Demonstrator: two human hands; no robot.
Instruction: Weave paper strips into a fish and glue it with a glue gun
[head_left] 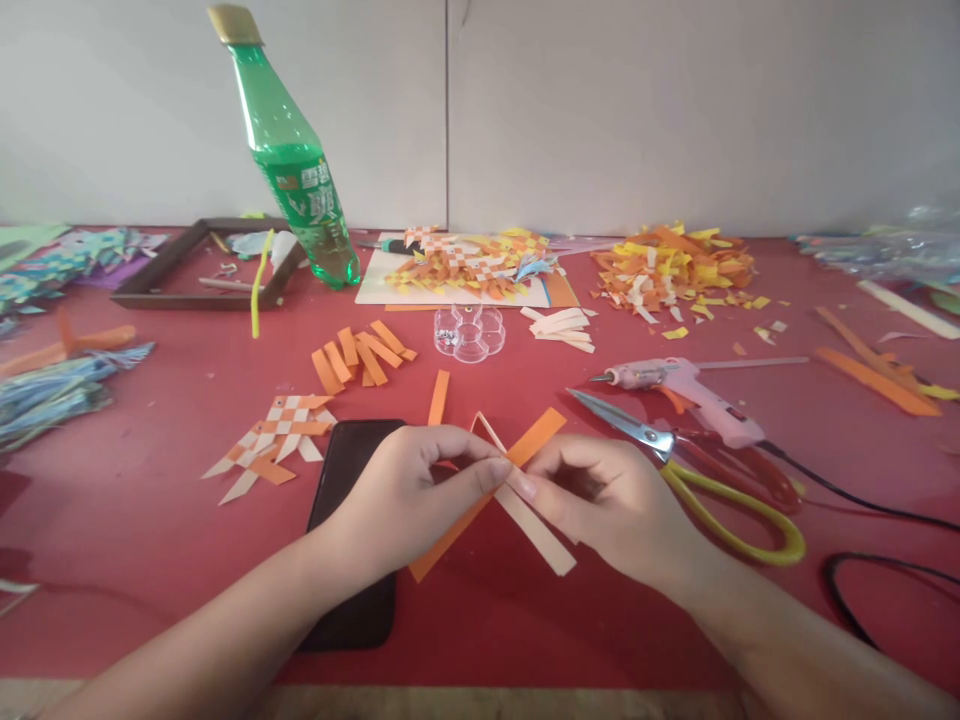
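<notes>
Both my hands pinch paper strips where they cross, just above the red table. My left hand (442, 490) has thumb and forefinger closed on the crossing, and my right hand (600, 500) grips it from the other side. One strip is an orange paper strip (540, 437), slanting from upper right to lower left. The other is a folded cream paper strip (541, 535), its loop above the fingers and its ends at lower right. Another orange strip (439, 397) shows beyond my left hand. A black phone (352, 610) lies partly under my left wrist. Woven orange-and-cream paper pieces (289, 425) lie left of it.
Scissors (660, 440) and a pink glue gun (690, 385) with its cord lie at right. A green bottle (300, 190) stands at back left beside a dark frame (187, 300). Cut orange strips (360, 355), a clear flower-shaped tray (470, 335) and a paper pile (675, 270) lie farther back.
</notes>
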